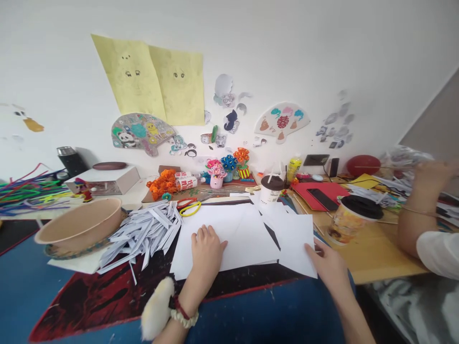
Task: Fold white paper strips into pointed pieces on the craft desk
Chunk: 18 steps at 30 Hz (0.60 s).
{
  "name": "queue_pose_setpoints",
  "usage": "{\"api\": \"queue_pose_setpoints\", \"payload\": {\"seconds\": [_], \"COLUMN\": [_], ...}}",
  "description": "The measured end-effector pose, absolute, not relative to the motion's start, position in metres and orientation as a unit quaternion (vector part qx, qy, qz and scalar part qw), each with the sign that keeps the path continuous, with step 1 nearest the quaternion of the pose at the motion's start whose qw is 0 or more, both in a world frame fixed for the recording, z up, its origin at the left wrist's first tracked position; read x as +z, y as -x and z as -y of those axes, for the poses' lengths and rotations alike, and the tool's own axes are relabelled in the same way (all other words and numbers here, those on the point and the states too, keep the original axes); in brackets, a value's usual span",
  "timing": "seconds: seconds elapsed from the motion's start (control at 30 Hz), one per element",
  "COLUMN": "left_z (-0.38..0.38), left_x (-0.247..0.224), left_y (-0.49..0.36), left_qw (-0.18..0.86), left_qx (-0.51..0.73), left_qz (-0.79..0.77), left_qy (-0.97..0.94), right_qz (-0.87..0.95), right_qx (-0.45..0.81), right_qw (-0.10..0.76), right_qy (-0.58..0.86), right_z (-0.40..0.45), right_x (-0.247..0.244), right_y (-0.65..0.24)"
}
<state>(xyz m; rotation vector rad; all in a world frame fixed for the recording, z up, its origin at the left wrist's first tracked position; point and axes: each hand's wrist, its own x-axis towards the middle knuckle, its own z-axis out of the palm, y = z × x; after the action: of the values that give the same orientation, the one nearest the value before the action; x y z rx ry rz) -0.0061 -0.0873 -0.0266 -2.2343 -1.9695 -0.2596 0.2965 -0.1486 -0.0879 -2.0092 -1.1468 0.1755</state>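
Note:
My left hand [206,246] lies flat, palm down, on a stack of white paper [244,239], its fingers spread a little. At the stack's right side, my right hand [329,263] pinches the edge of a white sheet [297,243] between thumb and fingers. That sheet sits angled against the stack, with a dark gap between them. Left of the paper is a heap of folded white paper strips [148,231]. Yellow-handled scissors [190,209] rest at the stack's far left corner, beside a red handle.
A beige basin [81,222] stands far left. A lidded cup [271,191] is behind the paper. On the right are a larger cup [353,220], a phone [322,199] on a red folder [310,191] and another person's arm [418,210]. Craft flowers [229,163] line the wall.

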Motion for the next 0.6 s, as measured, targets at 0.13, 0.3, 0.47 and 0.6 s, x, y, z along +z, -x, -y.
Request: {"api": "queue_pose_setpoints", "payload": {"seconds": [0.13, 0.3, 0.47, 0.6], "left_z": [0.091, 0.092, 0.089, 0.091], "left_x": [-0.030, -0.031, -0.037, -0.041], "left_y": [0.011, 0.025, 0.027, 0.028], "left_qw": [0.073, 0.057, 0.041, 0.035], "left_qx": [-0.105, -0.135, -0.161, -0.187], "left_qz": [0.680, 0.683, 0.691, 0.689], "left_qy": [0.722, 0.716, 0.704, 0.699], "right_qz": [0.503, 0.547, 0.672, 0.698], "right_qx": [-0.112, -0.168, 0.025, 0.086], "right_qw": [0.245, 0.321, 0.397, 0.406], "right_qy": [0.821, 0.755, 0.624, 0.583], "right_z": [0.138, 0.124, 0.093, 0.071], "right_x": [-0.080, -0.071, -0.068, -0.072], "right_y": [-0.280, -0.254, -0.199, -0.151]}}
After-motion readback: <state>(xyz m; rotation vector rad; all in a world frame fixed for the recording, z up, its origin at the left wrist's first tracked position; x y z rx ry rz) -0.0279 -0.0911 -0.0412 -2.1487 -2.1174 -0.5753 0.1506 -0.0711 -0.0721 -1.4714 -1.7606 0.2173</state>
